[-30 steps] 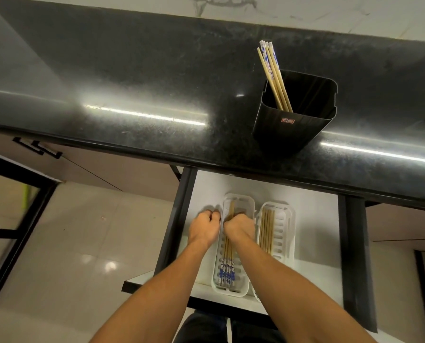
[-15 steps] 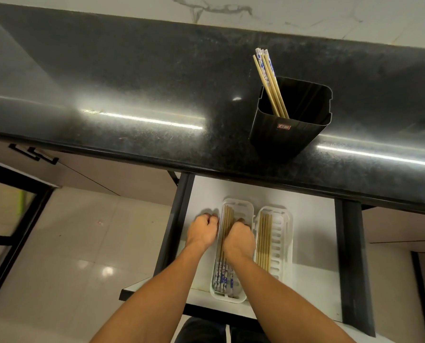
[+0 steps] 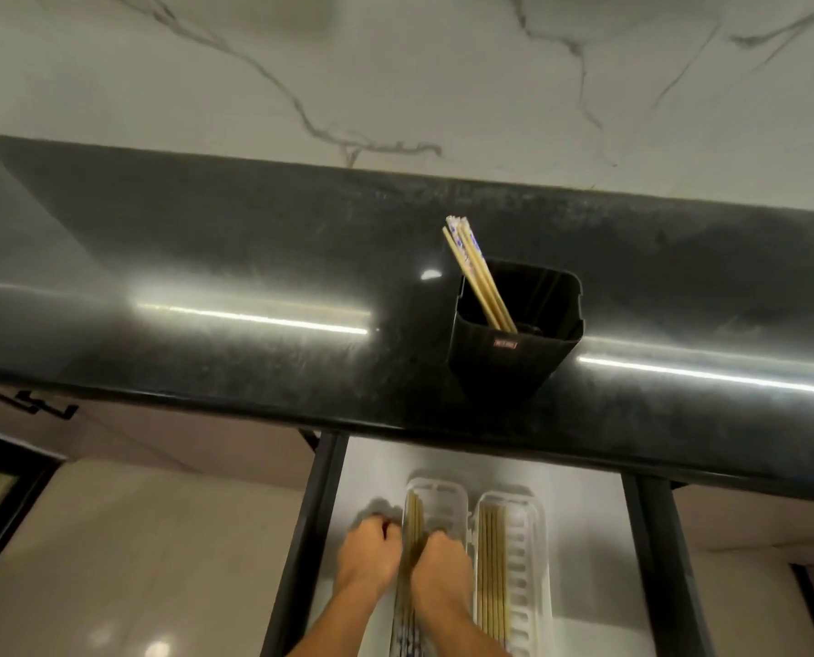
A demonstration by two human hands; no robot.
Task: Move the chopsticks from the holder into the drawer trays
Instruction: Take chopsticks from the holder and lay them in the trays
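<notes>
A black square holder [image 3: 504, 367] stands on the dark countertop [image 3: 206, 258] with several blue-patterned chopsticks [image 3: 471, 263] leaning to its left corner. Below, the open white drawer [image 3: 580, 538] holds two white slotted trays side by side. The left tray [image 3: 435, 488] has a bundle of chopsticks [image 3: 413, 519] lying lengthwise; the right tray [image 3: 525, 561] has plain wooden chopsticks [image 3: 492, 576]. My left hand [image 3: 369, 554] is curled at the left tray's left edge. My right hand [image 3: 443, 569] is curled over the bundle inside that tray.
The counter's front edge overhangs the back of the drawer. Black drawer rails run along both sides. A marble wall [image 3: 395, 64] rises behind the counter. Tiled floor [image 3: 135, 561] and a black-framed cabinet lie to the left.
The view has tilted upward, so the holder and wall sit lower in frame. Both hands have stayed at the left tray, and the chopstick bundle sits straighter along it.
</notes>
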